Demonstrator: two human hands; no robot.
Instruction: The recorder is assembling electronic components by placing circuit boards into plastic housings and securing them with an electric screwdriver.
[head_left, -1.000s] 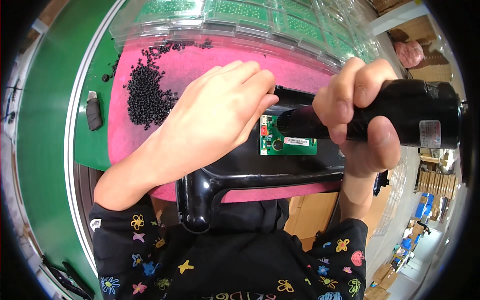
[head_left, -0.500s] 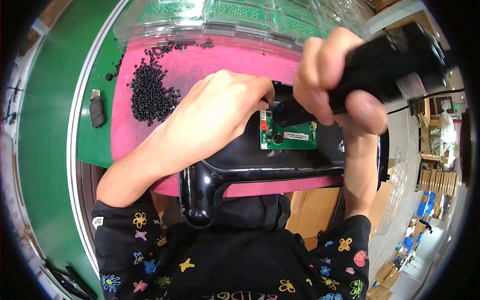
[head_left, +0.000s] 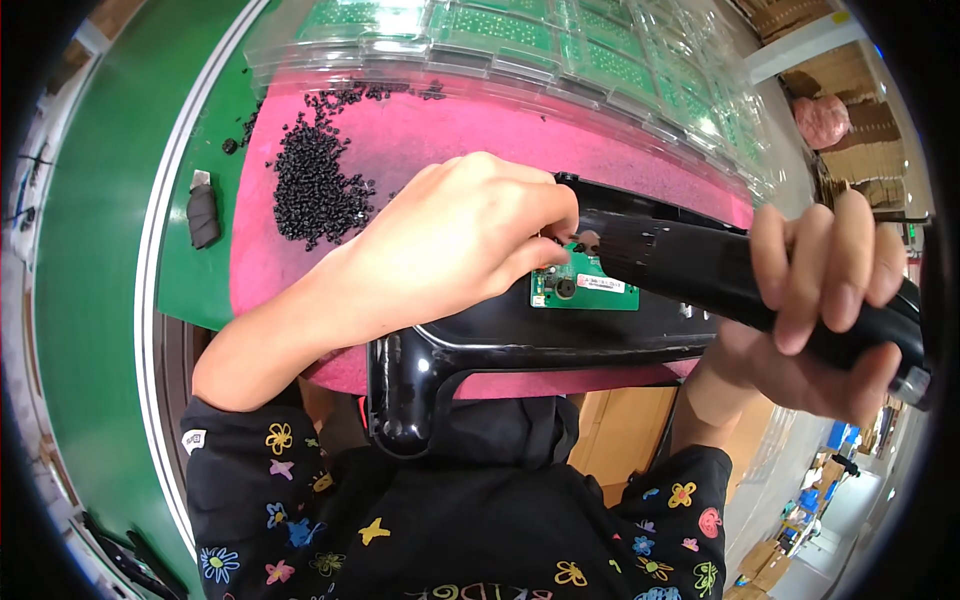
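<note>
My right hand [head_left: 820, 300] is wrapped round a black electric screwdriver [head_left: 690, 265], held almost level with its tip pointing left. That tip comes close to the fingertips of my left hand [head_left: 465, 235], whose thumb and finger are pinched together. Small dark bits that look like black screws [head_left: 580, 247] show at the pinch; whether they touch the screwdriver's tip I cannot tell. Just below lies a green circuit board [head_left: 605, 297] with a white label, partly covered by my left hand and the tool. It rests in a glossy black plastic housing [head_left: 480, 335] with a rounded leg toward me.
A pile of small black screws [head_left: 315, 190] is spread on the pink mat [head_left: 480, 125], left of the housing. Clear plastic trays [head_left: 520, 60] with green boards stand behind. A dark wrapped tool [head_left: 203, 215] lies on the green table [head_left: 105, 250].
The screwdriver has come away from the board and tipped from slanted to nearly level. My right hand moved right and lower. My left fingertips moved slightly down toward the board.
</note>
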